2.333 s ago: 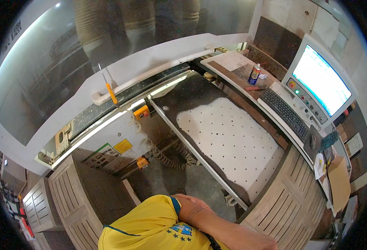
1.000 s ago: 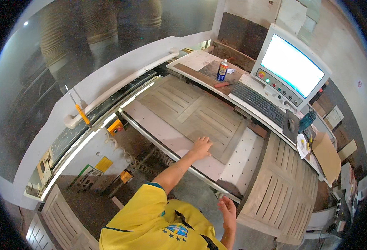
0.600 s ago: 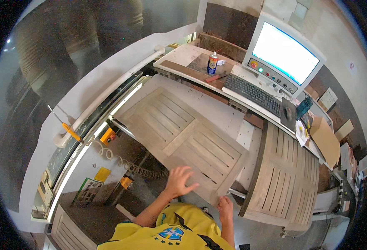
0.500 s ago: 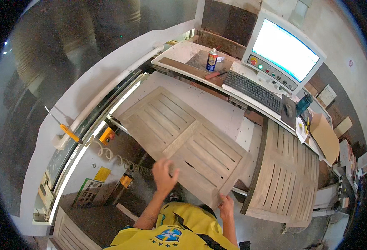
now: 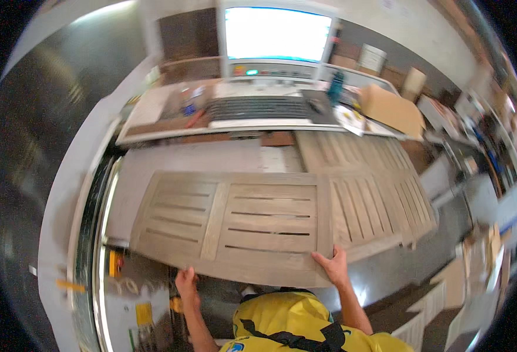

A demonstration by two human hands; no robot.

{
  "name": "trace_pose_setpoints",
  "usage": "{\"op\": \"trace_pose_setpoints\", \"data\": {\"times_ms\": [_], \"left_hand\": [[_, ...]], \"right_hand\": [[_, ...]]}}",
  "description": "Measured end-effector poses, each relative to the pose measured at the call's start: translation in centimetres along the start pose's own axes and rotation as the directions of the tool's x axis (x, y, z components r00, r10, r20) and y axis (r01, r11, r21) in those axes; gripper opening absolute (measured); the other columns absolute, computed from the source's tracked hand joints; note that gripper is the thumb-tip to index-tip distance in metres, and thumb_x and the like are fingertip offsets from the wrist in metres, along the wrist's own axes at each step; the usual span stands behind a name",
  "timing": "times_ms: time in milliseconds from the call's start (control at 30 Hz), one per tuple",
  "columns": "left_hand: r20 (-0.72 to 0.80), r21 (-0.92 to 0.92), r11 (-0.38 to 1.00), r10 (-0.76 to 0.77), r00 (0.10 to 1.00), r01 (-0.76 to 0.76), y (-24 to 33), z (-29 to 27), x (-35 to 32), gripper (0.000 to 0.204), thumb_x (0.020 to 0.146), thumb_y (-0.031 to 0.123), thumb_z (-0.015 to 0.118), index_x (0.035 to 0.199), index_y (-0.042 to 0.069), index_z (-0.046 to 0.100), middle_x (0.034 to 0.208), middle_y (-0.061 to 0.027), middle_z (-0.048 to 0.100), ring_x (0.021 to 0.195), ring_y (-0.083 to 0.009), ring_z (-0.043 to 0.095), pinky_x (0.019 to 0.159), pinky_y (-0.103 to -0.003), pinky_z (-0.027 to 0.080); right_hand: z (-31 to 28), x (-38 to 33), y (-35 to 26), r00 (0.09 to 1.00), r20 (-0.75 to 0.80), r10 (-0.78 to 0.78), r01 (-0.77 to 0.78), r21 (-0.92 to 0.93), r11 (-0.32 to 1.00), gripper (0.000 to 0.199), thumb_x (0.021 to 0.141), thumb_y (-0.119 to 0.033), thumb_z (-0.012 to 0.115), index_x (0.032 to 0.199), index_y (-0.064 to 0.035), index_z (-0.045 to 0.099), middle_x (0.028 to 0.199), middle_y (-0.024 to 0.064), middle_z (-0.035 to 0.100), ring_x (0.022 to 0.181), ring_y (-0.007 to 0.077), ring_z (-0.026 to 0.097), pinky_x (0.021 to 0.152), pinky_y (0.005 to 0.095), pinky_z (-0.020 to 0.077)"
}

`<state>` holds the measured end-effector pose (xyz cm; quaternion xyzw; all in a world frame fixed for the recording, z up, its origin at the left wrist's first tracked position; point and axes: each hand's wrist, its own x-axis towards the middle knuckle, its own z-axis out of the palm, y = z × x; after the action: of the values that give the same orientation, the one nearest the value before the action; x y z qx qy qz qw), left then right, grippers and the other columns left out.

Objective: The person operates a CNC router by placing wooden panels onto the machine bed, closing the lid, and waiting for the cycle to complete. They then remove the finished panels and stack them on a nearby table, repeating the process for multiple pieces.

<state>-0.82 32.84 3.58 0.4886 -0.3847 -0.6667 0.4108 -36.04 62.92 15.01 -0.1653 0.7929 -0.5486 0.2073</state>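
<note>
A greyish-brown wooden slatted panel [image 5: 212,226] lies crosswise in front of me, with two sets of long slots. My left hand [image 5: 187,283] is closed on its near edge, left of the middle, fingers mostly under the wood. At the near right corner my right hand [image 5: 333,267] grips the panel, thumb on top and other fingers below or hidden. The panel's right end overlaps a second slatted panel [image 5: 364,205], which sits farther right and extends back toward the desk.
Beyond the panel stands a desk with a keyboard [image 5: 258,108], a lit monitor [image 5: 277,35], a blurred can [image 5: 188,104], a dark bottle [image 5: 336,88] and a cardboard piece [image 5: 387,110]. A machine rail [image 5: 94,234] runs along the left. Boards [image 5: 431,293] stand at lower right.
My left hand has gone from a loose pose over the panel to gripping its near edge. The panel has swung from slanting to crosswise, overlapping the second panel. My view has turned right.
</note>
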Motion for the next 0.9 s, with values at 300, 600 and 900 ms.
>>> {"op": "trace_pose_setpoints", "data": {"times_ms": [300,600,900], "left_hand": [[0.555,0.179,0.983,-0.134,0.821,0.040,-1.4,13.8,-9.4,0.020,0.102,0.016,0.077,0.111,0.000,0.069,0.089,-0.0077,0.074,0.071,-0.0153,0.065,0.063,-0.030,0.047],[0.860,0.386,0.919,-0.389,0.329,0.079,-3.3,34.2,-17.9,0.025,0.108,0.024,0.070,0.116,0.001,0.065,0.109,-0.0128,0.078,0.096,-0.0212,0.078,0.052,-0.027,0.050],[0.854,0.520,0.854,-0.520,0.038,0.012,-11.2,53.2,-28.8,0.038,0.107,0.025,0.071,0.131,0.006,0.049,0.116,-0.0107,0.066,0.104,-0.0163,0.072,0.048,-0.026,0.048]], "right_hand": [[-20.7,-8.8,0.2,0.944,-0.296,0.145,-0.106,0.144,0.984,0.044,0.084,-0.012,0.091,0.119,0.0059,0.073,0.104,0.0102,0.079,0.091,0.0182,0.075,0.084,0.0370,0.0622],[-35.1,-24.0,15.3,0.616,-0.740,0.271,-0.146,0.231,0.962,0.065,0.081,-0.014,0.091,0.135,0.0068,0.062,0.118,0.0107,0.071,0.098,0.0200,0.071,0.090,0.0353,0.0589],[-37.9,-30.9,17.2,0.232,-0.884,0.407,-0.168,0.376,0.911,0.058,0.090,-0.019,0.089,0.135,0.0053,0.062,0.120,0.0097,0.067,0.100,0.0197,0.067,0.089,0.0355,0.0558]]}}
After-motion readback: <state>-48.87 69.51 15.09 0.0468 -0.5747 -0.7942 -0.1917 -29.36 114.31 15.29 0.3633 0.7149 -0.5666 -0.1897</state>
